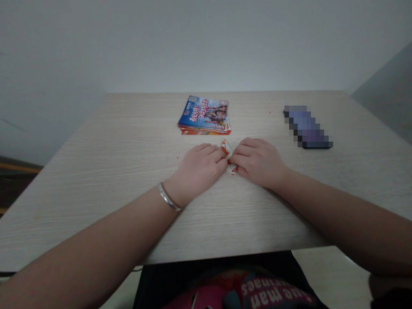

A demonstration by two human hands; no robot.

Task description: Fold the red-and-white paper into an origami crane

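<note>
Both hands at work on a table, places given from the stack of leaflets; your left hand lies on the near side of the stack, its fingers bent and drawn together, nearly closed, with the tips and thumb pinching the left side of a piece of paper; your right hand lies nearer to you than the stack and to its right, likewise curled almost closed, the thumb and fingertips pressing on the right side of the same paper; the exact grip beneath the knuckles is hidden in both cases.

The paper, white with red and orange print, is just beside the stack's near edge, toward its right corner, and apart from it; it is creased, with one pointed end toward the stack and the other toward you; its middle is covered by your fingers.

The stack itself lies flat, its sheets slightly out of line; the top sheet is mostly blue with white and red lettering, and orange edges show below; a phone, its screen blurred into squares, lies well apart to the right of the stack; a silver bracelet circles your left wrist, nearer to you than the stack.
</note>
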